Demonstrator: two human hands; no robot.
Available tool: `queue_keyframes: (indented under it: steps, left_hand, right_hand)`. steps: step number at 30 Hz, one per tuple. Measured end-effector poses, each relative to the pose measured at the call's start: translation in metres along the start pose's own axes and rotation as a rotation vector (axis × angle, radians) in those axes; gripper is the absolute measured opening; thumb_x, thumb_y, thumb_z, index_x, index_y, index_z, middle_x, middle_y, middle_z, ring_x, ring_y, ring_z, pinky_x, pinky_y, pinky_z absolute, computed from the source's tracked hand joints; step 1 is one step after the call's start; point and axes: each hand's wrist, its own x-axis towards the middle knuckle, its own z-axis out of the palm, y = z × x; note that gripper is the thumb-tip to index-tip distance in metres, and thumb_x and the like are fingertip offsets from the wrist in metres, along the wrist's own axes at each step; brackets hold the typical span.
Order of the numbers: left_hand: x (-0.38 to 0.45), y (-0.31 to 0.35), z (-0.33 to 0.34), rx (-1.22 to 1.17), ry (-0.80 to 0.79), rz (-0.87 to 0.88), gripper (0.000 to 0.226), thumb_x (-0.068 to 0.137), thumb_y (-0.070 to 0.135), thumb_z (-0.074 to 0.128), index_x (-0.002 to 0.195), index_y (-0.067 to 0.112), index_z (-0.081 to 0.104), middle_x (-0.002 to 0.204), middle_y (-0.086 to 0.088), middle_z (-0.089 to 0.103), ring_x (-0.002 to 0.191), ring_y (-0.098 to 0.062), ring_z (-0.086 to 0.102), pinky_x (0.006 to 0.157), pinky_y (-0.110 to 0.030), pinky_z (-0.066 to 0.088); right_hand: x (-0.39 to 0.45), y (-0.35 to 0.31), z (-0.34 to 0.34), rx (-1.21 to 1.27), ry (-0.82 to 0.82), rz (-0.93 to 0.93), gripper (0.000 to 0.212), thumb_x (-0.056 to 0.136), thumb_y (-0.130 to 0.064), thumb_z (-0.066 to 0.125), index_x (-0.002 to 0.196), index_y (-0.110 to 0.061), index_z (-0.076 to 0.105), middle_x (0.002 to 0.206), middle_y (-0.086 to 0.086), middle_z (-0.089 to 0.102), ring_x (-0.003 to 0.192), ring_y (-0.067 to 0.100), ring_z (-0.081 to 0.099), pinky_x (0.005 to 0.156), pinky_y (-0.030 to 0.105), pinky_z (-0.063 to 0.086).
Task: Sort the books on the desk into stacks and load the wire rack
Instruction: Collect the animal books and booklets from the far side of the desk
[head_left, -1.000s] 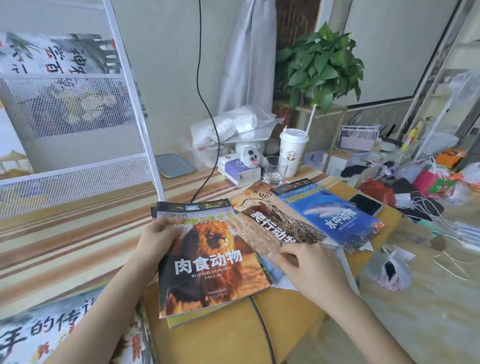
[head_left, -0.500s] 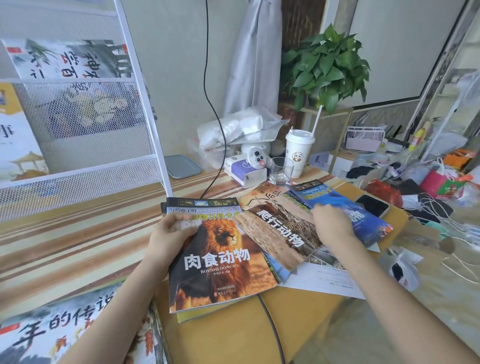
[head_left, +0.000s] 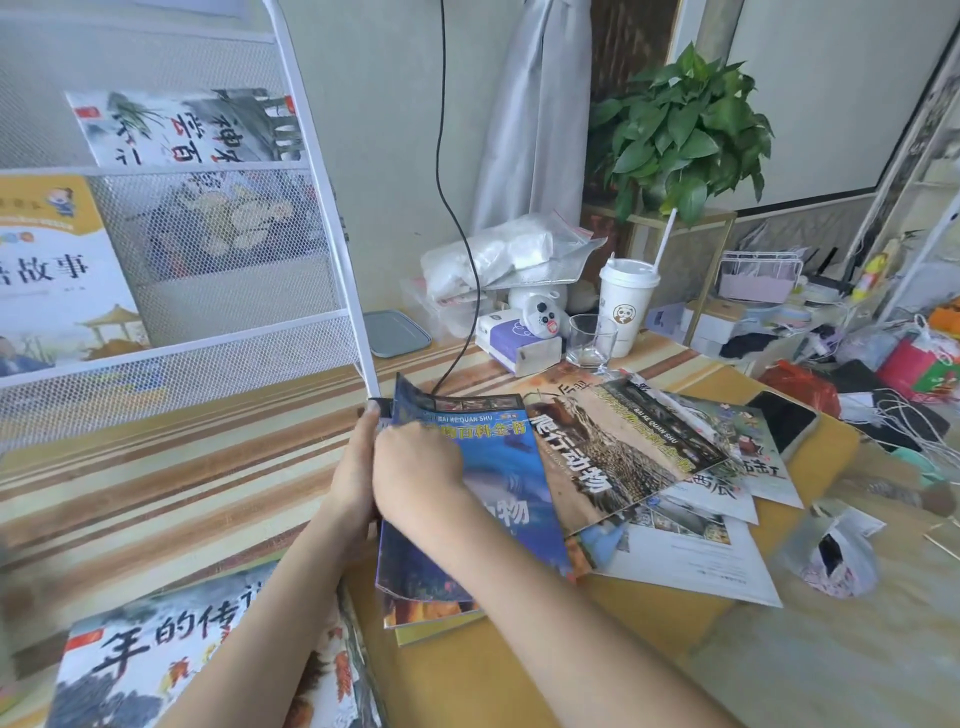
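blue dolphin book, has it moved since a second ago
Yes. The blue book went left, from right of the reptile book onto the stack under both hands, near the rack post.

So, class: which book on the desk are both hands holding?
The blue book, atop the stack by the rack; the brown reptile book beside it lies untouched.

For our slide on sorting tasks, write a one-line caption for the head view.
Both hands, left hand and right hand, set a blue book onto the stack beside the wire rack.
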Motion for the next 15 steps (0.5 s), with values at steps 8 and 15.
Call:
queue_keyframes:
  steps: [8, 15]
  left_hand:
    - [0.008, -0.008, -0.007, 0.502, 0.087, 0.111, 0.022, 0.087, 0.004, 0.062, 0.106, 0.012, 0.058, 0.098, -0.012, 0.071, 0.072, -0.023, 0.068, 0.063, -0.030, 0.055]
    - [0.004, 0.029, -0.029, 0.686, 0.094, 0.279, 0.041, 0.083, 0.000, 0.063, 0.115, 0.024, 0.051, 0.090, -0.001, 0.066, 0.070, -0.016, 0.064, 0.061, -0.026, 0.052]
  right_hand:
    - [-0.018, 0.138, 0.009, 0.114, 0.026, 0.291, 0.057, 0.095, -0.049, 0.042, 0.140, -0.015, 0.035, 0.148, 0.011, 0.034, 0.137, 0.030, 0.030, 0.110, 0.044, 0.027]
    - [-0.045, 0.151, 0.026, 0.127, -0.054, 0.205, 0.082, 0.089, -0.063, 0.041, 0.152, -0.029, 0.001, 0.159, 0.003, -0.013, 0.145, 0.021, -0.017, 0.115, 0.043, -0.011]
